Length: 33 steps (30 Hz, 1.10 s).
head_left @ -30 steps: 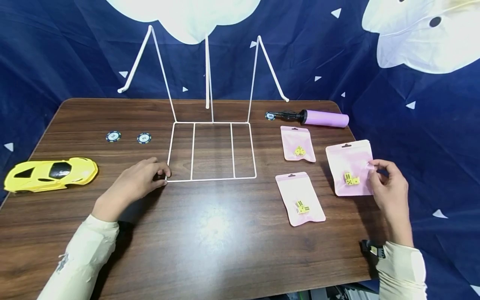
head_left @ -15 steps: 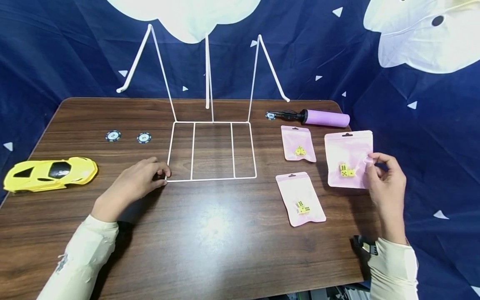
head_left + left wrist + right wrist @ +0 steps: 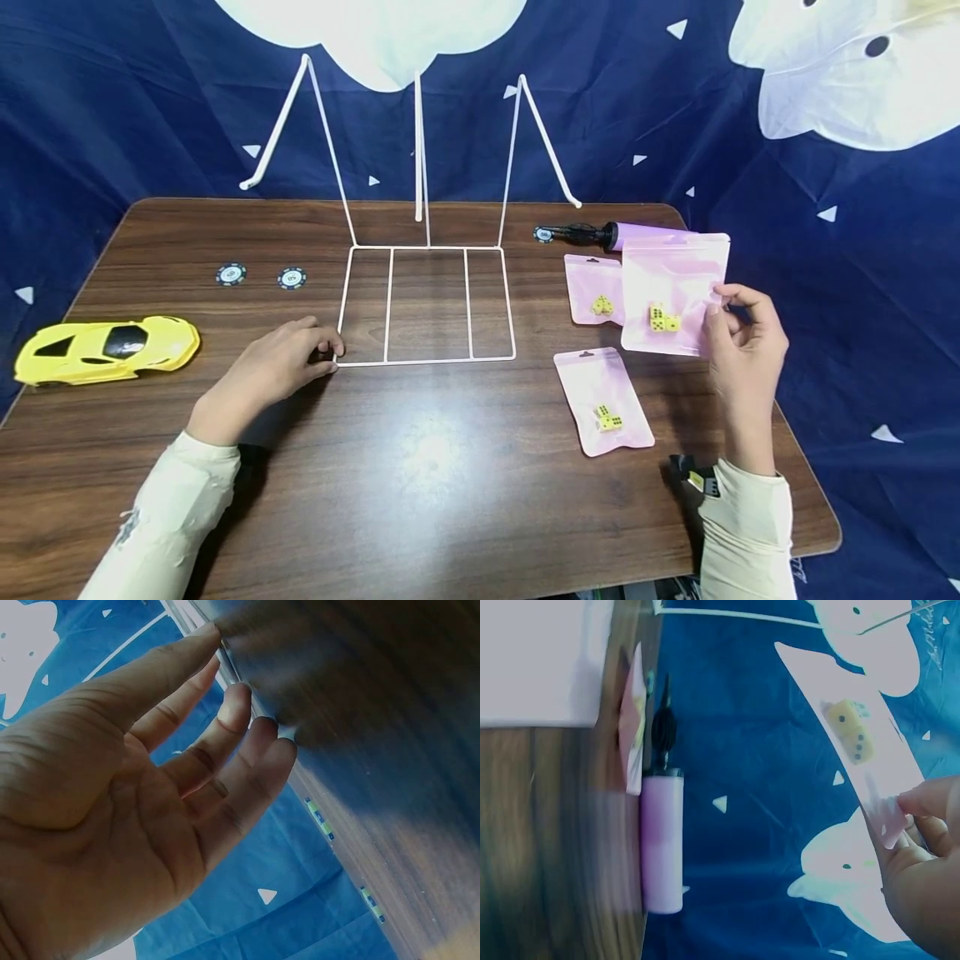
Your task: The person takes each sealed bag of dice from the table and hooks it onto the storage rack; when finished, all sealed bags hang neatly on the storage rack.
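From the head view, my right hand [image 3: 742, 350] has a pink pouch [image 3: 671, 292] lifted clear of the desk [image 3: 420, 475], thumb and fingers pinching its right edge, yellow dice [image 3: 663, 319] sitting low inside it. The pouch hangs in front of the purple pump [image 3: 633, 234] at the desk's back right. Two more pink pouches lie flat: one [image 3: 592, 288] just behind the lifted one, one [image 3: 603, 401] nearer to me. My left hand [image 3: 273, 367] rests on the dark wood, fingers loosely bent, tips touching the front left corner of the white wire rack [image 3: 427, 304]. Off to the left, a yellow toy car [image 3: 105, 348] and two poker chips [image 3: 260, 276]. Behind everything, a navy cloth backdrop [image 3: 112, 100] with white cloud shapes.

Left wrist view: my palm [image 3: 120, 817] faces the camera, fingers [image 3: 225, 735] relaxed and slightly apart, tips against the wood by the white wire.

Right wrist view: my fingers [image 3: 922, 817] pinch the pouch's edge [image 3: 870, 757], one die [image 3: 849, 729] visible through it; the pump [image 3: 662, 840] lies on the desk edge, blue backdrop beyond.
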Motion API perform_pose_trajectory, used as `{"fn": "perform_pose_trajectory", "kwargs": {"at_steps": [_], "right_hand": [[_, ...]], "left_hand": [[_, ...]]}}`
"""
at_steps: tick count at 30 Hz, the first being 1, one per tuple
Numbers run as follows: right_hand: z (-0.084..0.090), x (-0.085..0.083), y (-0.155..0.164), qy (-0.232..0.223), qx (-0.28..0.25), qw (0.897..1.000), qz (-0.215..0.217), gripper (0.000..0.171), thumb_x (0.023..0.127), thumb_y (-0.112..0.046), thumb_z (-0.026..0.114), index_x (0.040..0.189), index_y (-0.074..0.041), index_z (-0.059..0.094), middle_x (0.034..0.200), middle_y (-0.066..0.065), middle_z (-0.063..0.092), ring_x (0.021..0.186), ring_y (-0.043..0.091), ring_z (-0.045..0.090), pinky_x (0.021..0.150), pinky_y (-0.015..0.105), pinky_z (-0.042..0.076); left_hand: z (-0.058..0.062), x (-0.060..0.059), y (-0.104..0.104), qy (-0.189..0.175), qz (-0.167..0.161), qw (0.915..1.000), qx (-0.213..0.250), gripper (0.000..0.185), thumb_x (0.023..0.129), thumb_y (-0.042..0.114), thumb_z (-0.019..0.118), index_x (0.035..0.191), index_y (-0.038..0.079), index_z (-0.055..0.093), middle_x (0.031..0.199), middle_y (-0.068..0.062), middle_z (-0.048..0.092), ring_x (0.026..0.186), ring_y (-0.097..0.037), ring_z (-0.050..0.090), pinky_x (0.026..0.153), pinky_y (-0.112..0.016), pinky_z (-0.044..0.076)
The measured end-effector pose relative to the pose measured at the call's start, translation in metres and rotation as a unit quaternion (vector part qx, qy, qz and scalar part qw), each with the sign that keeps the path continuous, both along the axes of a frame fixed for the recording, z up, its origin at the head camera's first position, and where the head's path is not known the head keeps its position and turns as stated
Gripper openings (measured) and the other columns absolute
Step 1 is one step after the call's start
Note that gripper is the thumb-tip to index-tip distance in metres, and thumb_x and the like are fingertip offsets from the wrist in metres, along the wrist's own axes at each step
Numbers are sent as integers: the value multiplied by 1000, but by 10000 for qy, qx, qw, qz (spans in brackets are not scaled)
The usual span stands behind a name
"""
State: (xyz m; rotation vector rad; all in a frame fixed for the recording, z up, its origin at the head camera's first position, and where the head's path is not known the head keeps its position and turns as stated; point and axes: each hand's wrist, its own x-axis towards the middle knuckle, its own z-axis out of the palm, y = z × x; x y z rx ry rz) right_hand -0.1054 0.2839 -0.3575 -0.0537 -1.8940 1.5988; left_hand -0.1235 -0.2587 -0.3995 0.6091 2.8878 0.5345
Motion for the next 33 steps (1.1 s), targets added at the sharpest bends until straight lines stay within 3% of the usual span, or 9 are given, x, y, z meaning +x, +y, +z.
{"fn": "perform_pose_trajectory", "kwargs": {"at_steps": [6, 16, 23, 33], "right_hand": [[2, -2, -13, 591, -946, 9931, 356, 24, 95, 18, 66, 115, 8, 75, 104, 9, 61, 60, 8, 53, 55, 14, 43], [7, -5, -33, 906, -1580, 9809, 685, 25, 94, 21, 64, 115, 10, 72, 103, 16, 65, 74, 16, 63, 67, 18, 50], [7, -5, -43, 1292, -1732, 9741, 665, 27, 91, 25, 62, 115, 13, 70, 103, 18, 66, 77, 18, 65, 67, 20, 50], [9, -1, -59, 1488, -1732, 9712, 680, 26, 92, 22, 64, 116, 14, 69, 102, 18, 65, 81, 19, 64, 70, 21, 52]], "left_hand": [[-1, 0, 2, -2, -5, 10000, -2, 17, 93, 8, 84, 104, 13, 72, 95, -6, 59, 85, -26, 60, 74, -53, 52], [-1, 0, 0, 20, -14, 10000, 34, 18, 92, 8, 85, 104, 13, 71, 94, -5, 59, 84, -24, 60, 73, -51, 51], [0, 0, 1, 23, 15, 10000, 30, 18, 93, 8, 85, 104, 13, 72, 94, -5, 59, 84, -24, 60, 72, -51, 51], [0, 2, 0, 15, 25, 10000, 35, 18, 93, 8, 84, 104, 13, 71, 94, -5, 59, 84, -24, 60, 71, -50, 51]]}}
